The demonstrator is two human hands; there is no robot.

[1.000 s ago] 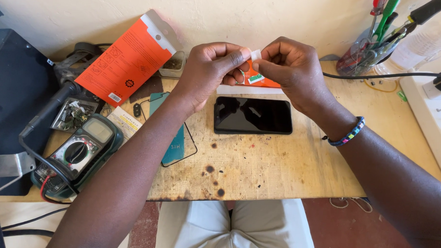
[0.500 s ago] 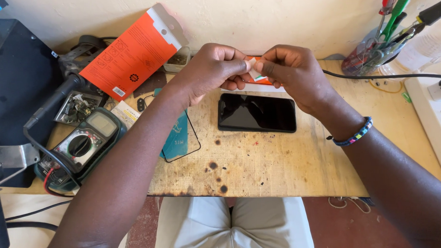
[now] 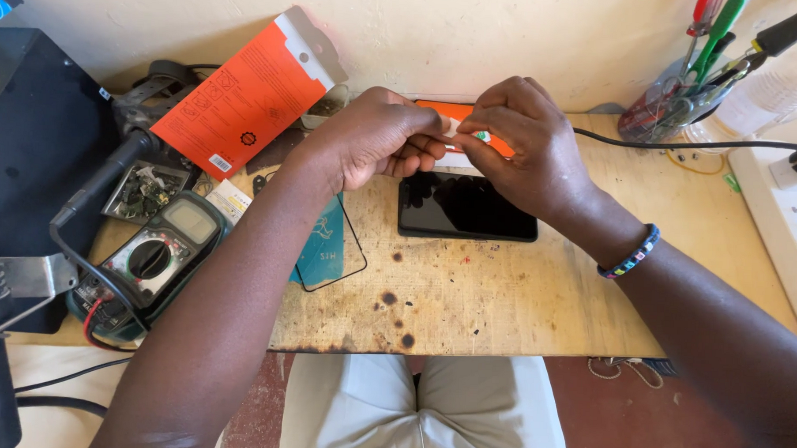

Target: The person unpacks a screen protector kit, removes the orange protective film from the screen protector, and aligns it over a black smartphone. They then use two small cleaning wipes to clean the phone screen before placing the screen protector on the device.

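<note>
White sachet [image 3: 459,129] stays pinched between left hand [image 3: 379,139] and right hand [image 3: 525,144], fingers closed on it, still above the black phone [image 3: 467,207]; only the view has shifted.

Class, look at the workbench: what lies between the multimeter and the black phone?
In the head view, a screen protector with a teal backing lies flat between the multimeter and the black phone, partly crossed by the person's left forearm.

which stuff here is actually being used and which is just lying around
In use: left hand and right hand pinching a small white packet above the black phone.

Lying about: multimeter, orange box, tool holder.
</note>
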